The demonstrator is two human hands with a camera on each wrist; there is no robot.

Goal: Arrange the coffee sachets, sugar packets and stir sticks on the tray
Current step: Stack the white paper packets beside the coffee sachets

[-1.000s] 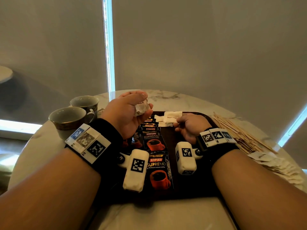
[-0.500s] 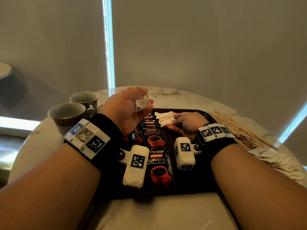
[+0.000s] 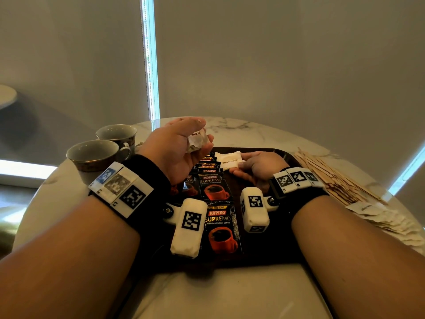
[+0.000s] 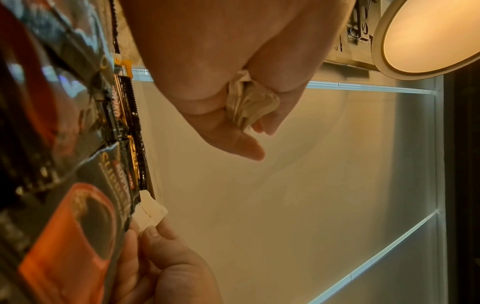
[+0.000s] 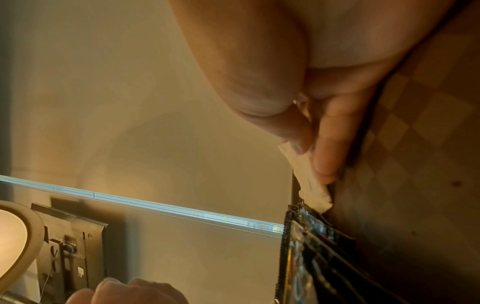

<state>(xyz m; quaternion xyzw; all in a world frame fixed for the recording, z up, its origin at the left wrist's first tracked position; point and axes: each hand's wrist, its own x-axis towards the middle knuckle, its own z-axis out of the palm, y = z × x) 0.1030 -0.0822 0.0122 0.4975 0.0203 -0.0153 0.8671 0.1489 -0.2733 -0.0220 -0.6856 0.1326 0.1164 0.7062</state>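
A dark tray (image 3: 281, 154) lies on the marble table, with a row of black Kopiko coffee sachets (image 3: 220, 224) running down its middle. My left hand (image 3: 184, 143) is raised above the tray's far left and grips a bunch of sugar packets (image 3: 197, 140) (image 4: 246, 105). My right hand (image 3: 257, 166) is low on the tray's far part and pinches a white brown-sugar packet (image 3: 230, 158) (image 5: 309, 183) between thumb and forefinger, beside the far end of the sachet row. Another white packet lies just under it.
A heap of wooden stir sticks (image 3: 333, 176) lies on the table right of the tray, with several loose sugar packets (image 3: 386, 219) nearer me. Two cups (image 3: 96, 155) stand at the left. The table's rim curves close behind the tray.
My right hand slid a little to the right along the tray with its packet. The left hand stayed raised with its bunch, and the view tilted slightly.
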